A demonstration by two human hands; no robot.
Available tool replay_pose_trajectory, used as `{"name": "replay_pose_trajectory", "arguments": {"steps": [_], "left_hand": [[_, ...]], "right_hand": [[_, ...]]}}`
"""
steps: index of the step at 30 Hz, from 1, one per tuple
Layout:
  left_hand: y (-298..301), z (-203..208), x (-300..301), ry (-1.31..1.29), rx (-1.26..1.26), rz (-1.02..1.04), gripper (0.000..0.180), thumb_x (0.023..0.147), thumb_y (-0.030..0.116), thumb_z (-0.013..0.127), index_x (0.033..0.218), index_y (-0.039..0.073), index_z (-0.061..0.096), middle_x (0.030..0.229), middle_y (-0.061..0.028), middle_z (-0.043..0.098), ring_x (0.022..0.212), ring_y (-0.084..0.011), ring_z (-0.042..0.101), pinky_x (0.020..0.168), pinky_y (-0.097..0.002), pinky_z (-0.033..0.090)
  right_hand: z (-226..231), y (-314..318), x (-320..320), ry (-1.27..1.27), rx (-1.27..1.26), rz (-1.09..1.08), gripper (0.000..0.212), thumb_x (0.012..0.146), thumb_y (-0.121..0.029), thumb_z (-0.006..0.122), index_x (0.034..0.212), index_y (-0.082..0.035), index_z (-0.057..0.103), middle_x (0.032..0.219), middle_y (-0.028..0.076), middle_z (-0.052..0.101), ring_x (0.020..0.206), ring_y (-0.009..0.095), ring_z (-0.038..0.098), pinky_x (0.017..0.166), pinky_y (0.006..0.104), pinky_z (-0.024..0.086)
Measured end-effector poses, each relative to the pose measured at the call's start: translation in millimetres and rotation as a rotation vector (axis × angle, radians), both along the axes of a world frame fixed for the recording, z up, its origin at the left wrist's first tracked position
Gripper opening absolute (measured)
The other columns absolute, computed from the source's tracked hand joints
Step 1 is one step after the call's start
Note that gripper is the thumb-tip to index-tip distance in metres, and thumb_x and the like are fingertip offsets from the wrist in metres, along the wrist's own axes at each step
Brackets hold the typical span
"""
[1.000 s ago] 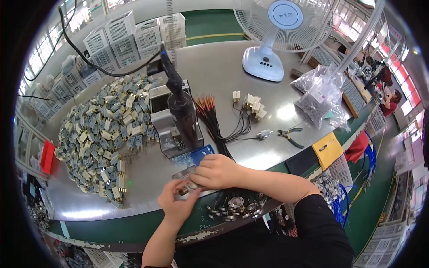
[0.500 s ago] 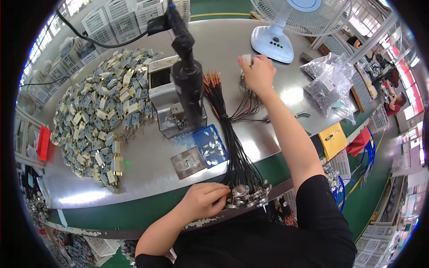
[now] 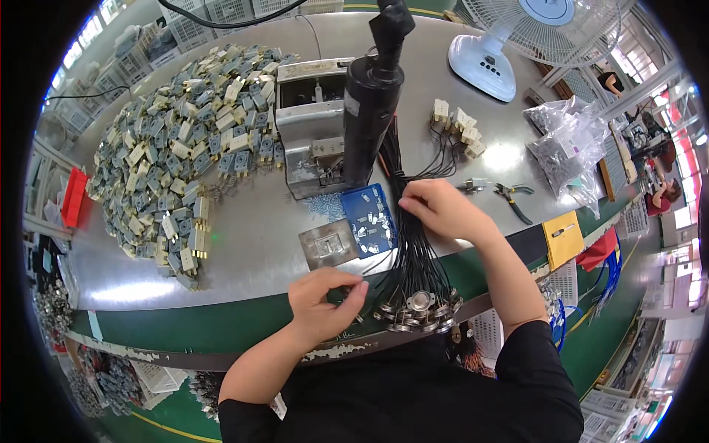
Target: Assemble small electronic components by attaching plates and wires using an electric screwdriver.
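Black wire bundle (image 3: 419,255) on the bench, round metal discs (image 3: 421,300) at its near end. Right hand (image 3: 447,213) at bundle's upper part, fingers curled; can't tell if gripping. Left hand (image 3: 323,304) left of the discs, thumb and index nearly meeting; can't tell if holding anything. Blue tray (image 3: 354,203) with small metal parts, steel plate (image 3: 329,245) beside it. Pliers (image 3: 507,194) right.

Connector pile (image 3: 192,148) left of machine (image 3: 309,125); cables (image 3: 411,244) right; fan (image 3: 502,37) farther right.
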State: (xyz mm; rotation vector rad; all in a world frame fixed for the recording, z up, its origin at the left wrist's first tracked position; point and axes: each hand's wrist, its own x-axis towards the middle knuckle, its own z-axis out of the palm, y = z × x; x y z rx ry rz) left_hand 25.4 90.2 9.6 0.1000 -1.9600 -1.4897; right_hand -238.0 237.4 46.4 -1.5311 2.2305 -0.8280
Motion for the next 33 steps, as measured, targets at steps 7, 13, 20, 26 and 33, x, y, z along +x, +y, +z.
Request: {"name": "replay_pose_trajectory", "arguments": {"steps": [7, 13, 20, 26, 33], "left_hand": [[-3, -2, 1, 0.227, -0.356, -0.274, 0.027, 0.076, 0.005, 0.083, 0.102, 0.003, 0.076, 0.098, -0.0146, 0.078, 0.09, -0.0289, 0.078, 0.079, -0.0374, 0.064], [10, 6, 1, 0.203, -0.548, -0.503, 0.038, 0.083, 0.014, 0.075, 0.121, 0.01, 0.075, 0.124, -0.0094, 0.075, 0.105, -0.0257, 0.074, 0.096, -0.043, 0.06], [15, 7, 3, 0.128, -0.658, -0.529, 0.049, 0.082, 0.013, 0.073, 0.131, 0.014, 0.071, 0.136, -0.0021, 0.071, 0.121, -0.0245, 0.067, 0.108, -0.0462, 0.053], [8, 9, 3, 0.303, -0.72, -0.219, 0.053, 0.078, 0.006, 0.075, 0.13, 0.006, 0.068, 0.136, -0.0092, 0.069, 0.118, -0.0259, 0.066, 0.104, -0.0462, 0.054], [-12, 13, 10, 0.201, -0.081, -0.104, 0.035, 0.084, -0.002, 0.069, 0.118, -0.002, 0.066, 0.087, -0.0133, 0.073, 0.072, -0.0224, 0.073, 0.068, -0.0316, 0.057]], "right_hand": [[0, -13, 25, 0.279, 0.228, -0.174, 0.028, 0.097, -0.027, 0.064, 0.088, -0.001, 0.071, 0.085, 0.02, 0.072, 0.083, 0.04, 0.071, 0.073, 0.0484, 0.056], [-3, -28, 37, 0.542, 0.32, -0.172, 0.029, 0.097, -0.022, 0.062, 0.078, -0.001, 0.067, 0.078, 0.02, 0.07, 0.076, 0.042, 0.071, 0.07, 0.0522, 0.056], [-10, -14, 19, -0.789, -0.134, -0.54, 0.028, 0.1, -0.023, 0.068, 0.081, -0.004, 0.066, 0.068, -0.001, 0.06, 0.055, 0.008, 0.051, 0.051, 0.0225, 0.036], [7, 4, 40, -1.302, -0.213, -0.531, 0.015, 0.101, -0.016, 0.068, 0.091, -0.006, 0.066, 0.074, 0.0, 0.063, 0.056, 0.007, 0.052, 0.052, 0.021, 0.035], [32, -3, 62, -0.856, -0.093, -0.371, 0.023, 0.103, -0.022, 0.069, 0.088, -0.005, 0.066, 0.073, -0.002, 0.065, 0.057, 0.006, 0.054, 0.052, 0.0239, 0.04]]}}
